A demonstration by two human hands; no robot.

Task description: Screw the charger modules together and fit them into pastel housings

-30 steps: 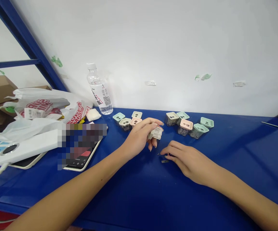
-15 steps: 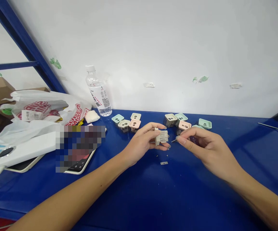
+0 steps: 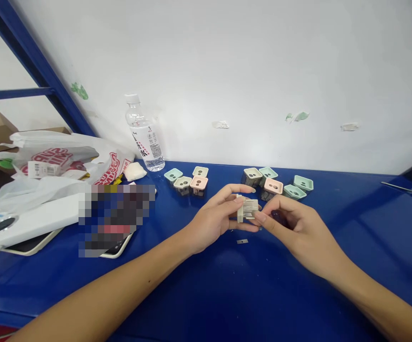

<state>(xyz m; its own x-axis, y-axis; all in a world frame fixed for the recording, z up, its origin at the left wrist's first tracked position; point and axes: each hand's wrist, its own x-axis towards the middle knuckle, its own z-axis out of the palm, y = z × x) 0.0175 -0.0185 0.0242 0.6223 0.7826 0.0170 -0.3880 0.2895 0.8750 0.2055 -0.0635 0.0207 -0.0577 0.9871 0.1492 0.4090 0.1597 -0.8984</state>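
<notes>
The right hand [image 3: 298, 230] has come up to the block [image 3: 250, 208] the left hand [image 3: 213, 217] grasps; the right grip's state I cannot tell. Nine sharpeners [image 3: 273, 185], one blade [image 3: 242, 242].

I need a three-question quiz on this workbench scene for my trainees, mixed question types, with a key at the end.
1. What does the left hand hold?
a) a bottle
b) a cream-coloured part
c) a phone

2. True or false: the small metal plate is gripped in the right hand.

3. How many pink-topped blocks stand on the blue table?

Key: 1. b; 2. False, it lies on the table; 3. Two.
</notes>
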